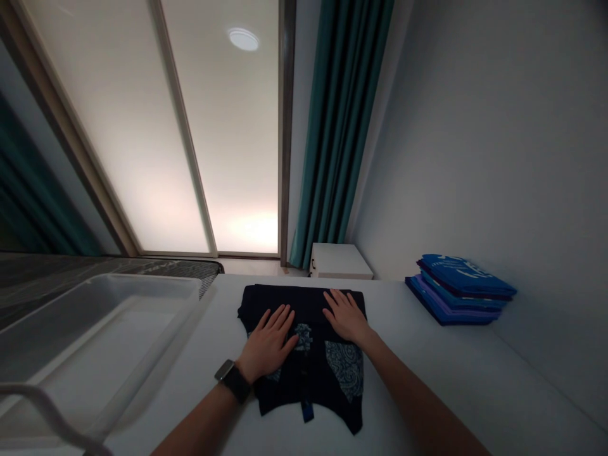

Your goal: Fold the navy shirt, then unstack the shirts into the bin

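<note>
A dark navy garment (pixel 304 373) with blue-and-white paisley patches lies folded on the white table (pixel 394 392). Its far edge is a straight fold, while the near edge curves inward between two points. A short dark blue strip hangs from the middle of that curve. My left hand (pixel 270 339) rests flat on the garment's left half, fingers stretched out and pointing away from me. On the upper right part my right hand (pixel 346 315) also lies flat, with its fingers slightly spread. Neither hand grips the cloth.
A translucent plastic bin (pixel 156 361) stands at the left, with a blurred grey curved bar (pixel 42 405) in front. A stack of folded blue and purple cloths (pixel 460 291) sits at the right by the wall. Beyond the table are a white cabinet (pixel 339 256) and a teal curtain (pixel 342 126).
</note>
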`<state>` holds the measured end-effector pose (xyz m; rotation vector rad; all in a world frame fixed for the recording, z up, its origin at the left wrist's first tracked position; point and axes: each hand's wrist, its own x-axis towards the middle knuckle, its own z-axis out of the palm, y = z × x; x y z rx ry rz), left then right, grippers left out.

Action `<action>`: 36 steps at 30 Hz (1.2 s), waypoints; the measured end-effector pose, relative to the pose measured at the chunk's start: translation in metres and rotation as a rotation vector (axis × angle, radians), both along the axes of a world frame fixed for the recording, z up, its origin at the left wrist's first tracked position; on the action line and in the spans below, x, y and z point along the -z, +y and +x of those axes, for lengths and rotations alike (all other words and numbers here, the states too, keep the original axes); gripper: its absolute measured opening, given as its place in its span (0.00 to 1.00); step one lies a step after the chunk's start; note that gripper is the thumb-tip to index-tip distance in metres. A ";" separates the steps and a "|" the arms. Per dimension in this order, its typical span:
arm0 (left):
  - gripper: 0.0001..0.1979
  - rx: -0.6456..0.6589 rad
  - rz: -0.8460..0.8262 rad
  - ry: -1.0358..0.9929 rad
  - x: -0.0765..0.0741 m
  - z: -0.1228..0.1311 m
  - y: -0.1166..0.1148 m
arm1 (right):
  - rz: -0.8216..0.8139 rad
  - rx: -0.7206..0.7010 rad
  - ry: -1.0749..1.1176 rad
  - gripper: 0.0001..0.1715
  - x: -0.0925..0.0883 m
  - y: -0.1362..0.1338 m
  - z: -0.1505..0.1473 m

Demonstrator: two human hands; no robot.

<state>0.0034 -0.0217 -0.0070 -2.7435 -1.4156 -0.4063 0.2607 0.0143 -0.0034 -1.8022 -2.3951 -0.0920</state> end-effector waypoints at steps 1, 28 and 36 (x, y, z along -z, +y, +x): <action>0.29 0.005 0.005 -0.003 0.000 0.000 -0.001 | -0.026 0.008 -0.013 0.33 0.003 0.001 -0.001; 0.14 -0.066 -0.354 0.240 -0.065 -0.058 0.152 | -0.303 -0.037 0.023 0.10 -0.029 0.098 0.051; 0.15 -0.106 -0.395 0.176 -0.066 -0.064 0.154 | -0.296 -0.031 0.050 0.13 -0.029 0.090 0.052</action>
